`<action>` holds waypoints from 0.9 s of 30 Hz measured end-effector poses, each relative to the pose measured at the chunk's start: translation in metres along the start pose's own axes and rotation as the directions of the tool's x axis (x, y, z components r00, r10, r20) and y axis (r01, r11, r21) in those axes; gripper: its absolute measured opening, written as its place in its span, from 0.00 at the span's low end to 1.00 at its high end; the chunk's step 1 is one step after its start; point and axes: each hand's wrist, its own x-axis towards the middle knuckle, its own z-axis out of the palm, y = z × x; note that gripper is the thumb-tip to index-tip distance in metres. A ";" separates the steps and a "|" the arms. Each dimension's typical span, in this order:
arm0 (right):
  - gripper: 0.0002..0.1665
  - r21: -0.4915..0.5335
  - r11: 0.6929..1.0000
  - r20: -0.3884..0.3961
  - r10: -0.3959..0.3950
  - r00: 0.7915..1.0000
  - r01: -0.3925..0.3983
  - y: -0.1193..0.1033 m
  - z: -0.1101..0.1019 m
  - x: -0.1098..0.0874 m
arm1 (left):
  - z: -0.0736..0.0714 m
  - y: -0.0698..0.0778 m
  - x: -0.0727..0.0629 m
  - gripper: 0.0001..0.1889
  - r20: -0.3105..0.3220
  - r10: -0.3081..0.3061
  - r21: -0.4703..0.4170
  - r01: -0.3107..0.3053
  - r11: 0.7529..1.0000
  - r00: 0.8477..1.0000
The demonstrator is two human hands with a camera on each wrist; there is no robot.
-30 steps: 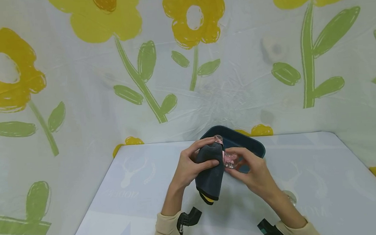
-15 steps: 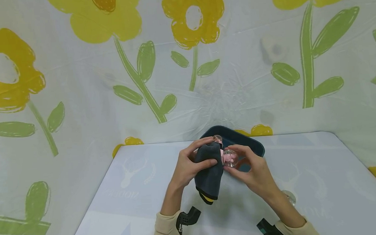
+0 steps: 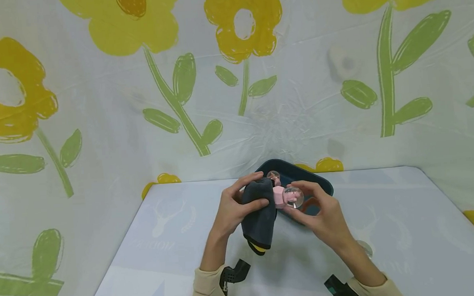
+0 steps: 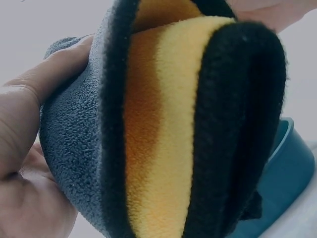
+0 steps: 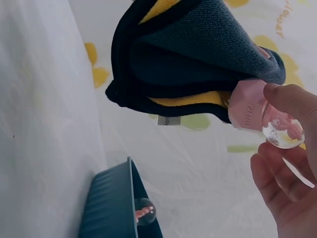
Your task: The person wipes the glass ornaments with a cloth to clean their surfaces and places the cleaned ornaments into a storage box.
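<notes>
Starting at the left of the head view: there's a pale backdrop [image 3: 110, 101] with big yellow flowers and green leaves running across the upper part of the frame, and a whitish table [image 3: 146, 264] with faint grey prints below it. At bottom center-left, a tan sleeve [image 3: 206, 286] and a black wrist camera [image 3: 235, 272].

The left hand [image 3: 233, 211] is just below the middle, gripping a cloth [image 3: 260, 216], thumb across the front. Cloth's dark blue-grey and folded, with black edging and a yellow lining [image 4: 173, 124] you can see pretty well from the left wrist.

Right up against the cloth, just right of lower center, is the globe [image 3: 293, 197], tilted sideways: faceted pink base toward the cloth, clear dome pointing right, something pink inside. The second globe [image 3: 274, 177] sits behind, in the dark teal tray [image 3: 311, 180].

The right hand [image 3: 325, 212] is pinching the first globe between thumb and fingers. Further right, a clear round thing [image 3: 364, 248] lies on the table, partly hidden by the forearm; can't make out what it is.
</notes>
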 end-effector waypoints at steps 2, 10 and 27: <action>0.41 0.004 1.000 -0.010 -0.009 1.000 0.009 0.000 0.000 0.000 | -0.001 0.000 0.000 0.32 -0.001 -0.002 -0.003 0.002 1.000 1.000; 0.40 -0.009 1.000 -0.042 0.015 0.999 -0.015 -0.002 -0.002 0.002 | -0.002 -0.001 0.000 0.31 -0.008 0.002 0.003 -0.002 1.000 1.000; 0.38 -0.050 0.990 -0.014 0.130 0.991 -0.131 0.002 -0.004 0.004 | -0.005 0.000 0.000 0.31 -0.022 0.013 -0.026 -0.014 1.000 1.000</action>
